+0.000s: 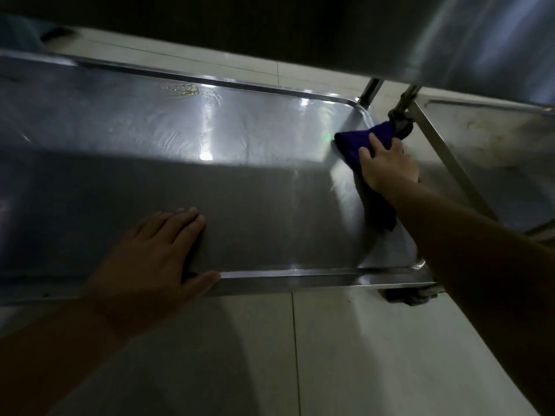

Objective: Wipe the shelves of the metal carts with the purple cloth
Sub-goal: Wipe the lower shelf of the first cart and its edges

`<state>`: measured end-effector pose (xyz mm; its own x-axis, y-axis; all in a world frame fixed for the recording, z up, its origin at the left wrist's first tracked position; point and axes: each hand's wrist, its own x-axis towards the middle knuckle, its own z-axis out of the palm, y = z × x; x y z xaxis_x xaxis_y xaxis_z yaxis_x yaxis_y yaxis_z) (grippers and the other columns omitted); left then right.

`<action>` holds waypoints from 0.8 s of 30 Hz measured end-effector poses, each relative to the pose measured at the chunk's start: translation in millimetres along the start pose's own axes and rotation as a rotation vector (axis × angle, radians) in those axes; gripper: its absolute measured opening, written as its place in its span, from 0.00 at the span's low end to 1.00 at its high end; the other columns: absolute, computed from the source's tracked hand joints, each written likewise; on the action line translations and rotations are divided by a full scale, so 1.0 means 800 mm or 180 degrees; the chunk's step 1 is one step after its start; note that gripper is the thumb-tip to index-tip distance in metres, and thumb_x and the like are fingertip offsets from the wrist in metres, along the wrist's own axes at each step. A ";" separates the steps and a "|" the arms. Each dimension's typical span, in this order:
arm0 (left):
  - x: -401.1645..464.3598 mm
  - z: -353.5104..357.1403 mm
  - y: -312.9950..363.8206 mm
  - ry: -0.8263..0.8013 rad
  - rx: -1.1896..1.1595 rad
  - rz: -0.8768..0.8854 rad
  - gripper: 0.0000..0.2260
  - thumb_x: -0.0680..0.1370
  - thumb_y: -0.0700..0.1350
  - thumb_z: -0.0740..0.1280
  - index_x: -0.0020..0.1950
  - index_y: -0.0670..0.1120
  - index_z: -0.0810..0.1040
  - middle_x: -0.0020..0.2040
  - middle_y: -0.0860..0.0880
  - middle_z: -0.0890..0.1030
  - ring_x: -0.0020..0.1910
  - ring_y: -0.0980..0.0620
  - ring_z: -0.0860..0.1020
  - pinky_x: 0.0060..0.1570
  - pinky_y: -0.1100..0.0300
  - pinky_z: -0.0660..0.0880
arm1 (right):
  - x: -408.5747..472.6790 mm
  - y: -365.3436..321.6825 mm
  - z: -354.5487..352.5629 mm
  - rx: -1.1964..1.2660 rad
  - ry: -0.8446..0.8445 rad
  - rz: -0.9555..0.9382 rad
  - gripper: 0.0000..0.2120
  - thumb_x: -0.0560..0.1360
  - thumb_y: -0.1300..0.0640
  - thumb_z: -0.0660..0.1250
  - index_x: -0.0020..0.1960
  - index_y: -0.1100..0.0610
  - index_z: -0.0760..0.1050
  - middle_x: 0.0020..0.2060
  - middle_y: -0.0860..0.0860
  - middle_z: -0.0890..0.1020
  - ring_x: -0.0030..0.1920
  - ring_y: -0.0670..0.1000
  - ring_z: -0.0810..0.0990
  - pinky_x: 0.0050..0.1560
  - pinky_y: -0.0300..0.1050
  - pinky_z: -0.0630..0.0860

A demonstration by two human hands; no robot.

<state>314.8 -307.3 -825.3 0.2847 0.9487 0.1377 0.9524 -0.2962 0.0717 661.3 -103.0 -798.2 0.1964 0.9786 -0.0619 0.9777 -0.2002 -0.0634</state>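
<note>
Lower shelf point(246, 187): stainless tray with a raised rim, long side facing the viewer, lit across its far half and shaded across its near half. All places below are given against this shelf.

Left hand point(156, 253): lies flat on the shelf's near-left area, fingers straight and together on the metal, thumb laid along the near rim; it grasps nothing.

Smear point(183, 91): yellowish mark on the shelf's surface close to the far rim, about midway along it.

Purple cloth point(360, 145): lies on the shelf at its right end, near the far-right corner, a dark tail of it trailing toward the near rim.

Right hand point(386, 166): rests on top of the purple cloth, fingers extended and pressing it against the shelf.

Cart legs point(371, 91): two upright posts just beyond the shelf's far-right corner.

Second shelf point(492, 139): another metal tray just right of the shelf.

Tiled floor point(330, 355): pale tiles in front of and beyond the shelf.
</note>
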 end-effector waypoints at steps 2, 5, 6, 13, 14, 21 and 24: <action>0.001 -0.001 0.000 -0.0033 -0.0023 -0.0012 0.38 0.76 0.68 0.45 0.65 0.39 0.75 0.63 0.41 0.76 0.61 0.45 0.67 0.61 0.53 0.60 | -0.025 0.015 0.003 0.0169 0.0055 0.0034 0.28 0.81 0.39 0.46 0.78 0.45 0.51 0.71 0.61 0.60 0.67 0.65 0.66 0.65 0.63 0.66; 0.000 -0.001 0.000 -0.0097 -0.0062 -0.0036 0.40 0.76 0.69 0.44 0.65 0.39 0.75 0.64 0.41 0.76 0.61 0.45 0.67 0.60 0.52 0.60 | -0.074 0.033 0.009 0.0127 0.0118 0.0063 0.27 0.81 0.39 0.46 0.78 0.46 0.50 0.70 0.63 0.61 0.66 0.66 0.67 0.63 0.63 0.68; 0.000 -0.002 0.001 -0.0094 -0.0063 -0.0037 0.40 0.76 0.69 0.44 0.65 0.39 0.75 0.63 0.41 0.76 0.60 0.45 0.66 0.59 0.52 0.60 | -0.092 0.036 0.010 0.0015 0.0113 0.0108 0.27 0.81 0.40 0.45 0.78 0.46 0.49 0.70 0.63 0.61 0.65 0.66 0.68 0.62 0.62 0.69; -0.006 -0.005 0.001 -0.0152 -0.0035 -0.0041 0.40 0.76 0.69 0.43 0.65 0.39 0.75 0.64 0.41 0.75 0.61 0.43 0.68 0.60 0.51 0.59 | -0.179 0.062 0.028 -0.1087 -0.0223 -0.0168 0.38 0.71 0.41 0.31 0.77 0.51 0.53 0.76 0.61 0.54 0.70 0.68 0.60 0.63 0.65 0.66; -0.006 -0.005 0.001 -0.0158 -0.0035 -0.0040 0.39 0.76 0.69 0.45 0.65 0.39 0.75 0.64 0.41 0.76 0.61 0.43 0.68 0.60 0.51 0.59 | -0.187 0.058 0.028 -0.1040 -0.0233 -0.0120 0.35 0.74 0.41 0.33 0.78 0.50 0.52 0.77 0.60 0.53 0.72 0.67 0.57 0.66 0.64 0.63; -0.009 -0.005 -0.001 -0.0101 -0.0060 -0.0070 0.36 0.72 0.66 0.53 0.66 0.40 0.75 0.64 0.41 0.76 0.61 0.44 0.67 0.58 0.49 0.63 | -0.301 0.046 0.053 -0.0123 0.0516 -0.1095 0.26 0.78 0.40 0.50 0.75 0.45 0.61 0.74 0.53 0.64 0.73 0.58 0.59 0.71 0.61 0.58; -0.009 -0.004 0.001 -0.0063 -0.0069 -0.0075 0.37 0.72 0.67 0.52 0.66 0.40 0.74 0.65 0.41 0.75 0.62 0.44 0.67 0.58 0.46 0.67 | -0.297 0.087 0.050 -0.0642 0.0743 -0.1546 0.33 0.71 0.46 0.70 0.73 0.51 0.64 0.70 0.58 0.70 0.69 0.63 0.69 0.66 0.61 0.63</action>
<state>312.9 -315.0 -823.3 0.2646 0.9573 0.1162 0.9563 -0.2760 0.0961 679.7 -351.5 -827.4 -0.2898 0.9453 0.1499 0.9502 0.2655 0.1629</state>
